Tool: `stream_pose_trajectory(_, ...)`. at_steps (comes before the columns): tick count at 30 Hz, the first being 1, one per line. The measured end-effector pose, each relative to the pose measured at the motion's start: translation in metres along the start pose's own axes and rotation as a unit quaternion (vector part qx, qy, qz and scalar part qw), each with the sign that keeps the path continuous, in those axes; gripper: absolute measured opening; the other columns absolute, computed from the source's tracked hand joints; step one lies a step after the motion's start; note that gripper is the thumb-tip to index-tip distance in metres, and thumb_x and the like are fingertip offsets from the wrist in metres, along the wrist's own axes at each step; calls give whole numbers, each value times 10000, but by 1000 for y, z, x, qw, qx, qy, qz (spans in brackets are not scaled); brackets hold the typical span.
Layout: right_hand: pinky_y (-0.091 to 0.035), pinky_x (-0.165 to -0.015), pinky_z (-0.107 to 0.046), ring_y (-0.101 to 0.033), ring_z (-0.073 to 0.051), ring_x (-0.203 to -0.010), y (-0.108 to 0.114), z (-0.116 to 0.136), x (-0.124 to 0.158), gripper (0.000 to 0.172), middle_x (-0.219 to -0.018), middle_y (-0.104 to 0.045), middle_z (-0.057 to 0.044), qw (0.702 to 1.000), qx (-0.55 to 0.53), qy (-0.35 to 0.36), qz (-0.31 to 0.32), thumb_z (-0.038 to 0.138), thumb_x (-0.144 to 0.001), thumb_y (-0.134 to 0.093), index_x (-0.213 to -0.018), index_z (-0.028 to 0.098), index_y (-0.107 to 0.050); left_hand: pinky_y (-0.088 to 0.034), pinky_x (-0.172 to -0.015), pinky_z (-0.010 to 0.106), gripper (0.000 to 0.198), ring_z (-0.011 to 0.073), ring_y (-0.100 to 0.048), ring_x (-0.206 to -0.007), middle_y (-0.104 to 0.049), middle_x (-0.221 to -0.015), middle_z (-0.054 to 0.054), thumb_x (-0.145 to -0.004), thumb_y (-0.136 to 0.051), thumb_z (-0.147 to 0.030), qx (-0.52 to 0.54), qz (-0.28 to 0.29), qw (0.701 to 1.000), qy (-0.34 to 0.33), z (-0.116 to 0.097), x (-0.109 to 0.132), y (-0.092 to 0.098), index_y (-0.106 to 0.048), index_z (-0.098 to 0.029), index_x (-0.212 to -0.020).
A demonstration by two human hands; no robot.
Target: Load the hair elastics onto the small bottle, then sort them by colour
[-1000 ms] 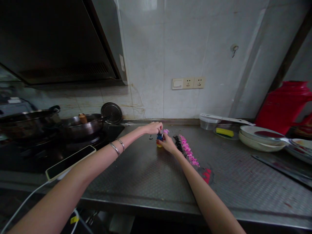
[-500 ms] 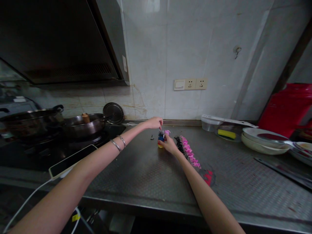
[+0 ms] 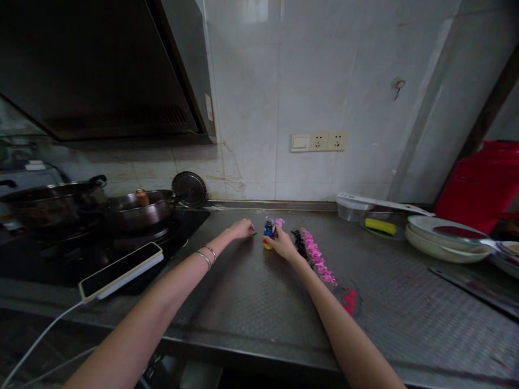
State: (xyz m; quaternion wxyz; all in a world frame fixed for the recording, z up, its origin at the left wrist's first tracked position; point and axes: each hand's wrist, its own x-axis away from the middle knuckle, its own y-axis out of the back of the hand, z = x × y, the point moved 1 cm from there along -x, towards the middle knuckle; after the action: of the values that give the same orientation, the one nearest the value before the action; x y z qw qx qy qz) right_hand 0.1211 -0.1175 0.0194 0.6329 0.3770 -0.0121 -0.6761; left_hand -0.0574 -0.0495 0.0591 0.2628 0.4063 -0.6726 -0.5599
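My right hand [image 3: 284,246] is wrapped round a small clear glass bottle [image 3: 268,231] that stands upright on the counter, with blue contents above and yellow below. A pink piece [image 3: 279,222] shows just behind that hand. To the left of the bottle, my left hand [image 3: 242,229] is low over the counter, fingers bent together. A tiny black piece [image 3: 254,233] shows at its fingertips; whether they grip it is hidden. Beside my right wrist run a row of pink looped bands [image 3: 318,256] and a row of black ones [image 3: 299,243].
A phone [image 3: 121,270] with a white cable lies by the stove at left, near two pans [image 3: 135,210]. At right are a plastic tub [image 3: 352,208], a yellow sponge [image 3: 380,226], stacked bowls [image 3: 441,246] and a long dark utensil [image 3: 470,289]. A red patch [image 3: 349,300] marks the counter [image 3: 259,302].
My left hand has moved from above the bottle's mouth down and left to the counter, over the small black pieces. My right hand stays on the bottle.
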Motion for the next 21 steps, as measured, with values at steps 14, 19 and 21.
stream_pose_trajectory(14, -422, -654, -280, -554, -165, -688, -2, -5, -2, 308, -795, -587, -29, 1000, -15, -5, 11, 416, -691, -540, -881, 193, -447, -412, -728, 199, 146, 160, -578, -862, -647, -911, 50, -705, -529, -213, -38, -56, 998, 17, 10, -9, -15, -665, -197, -756)
stream_pose_trajectory(19, -426, -667, -283, -560, -163, -688, 0, -3, -2, 301, -782, -596, -25, 999, -28, 2, 17, 406, -694, -543, -883, 193, -445, -418, -630, 223, 209, 160, -596, -715, -666, -780, 87, -696, -491, -186, -21, -87, 991, 102, 25, -31, -22, -682, -140, -768)
stream_pose_trajectory(21, -425, -665, -280, -561, -163, -693, 0, -2, -2, 298, -776, -596, -23, 999, -31, 7, 16, 399, -696, -542, -888, 194, -441, -413, -609, 221, 216, 159, -597, -687, -669, -749, 94, -682, -493, -179, -19, -86, 989, 115, 29, -39, -26, -688, -127, -761)
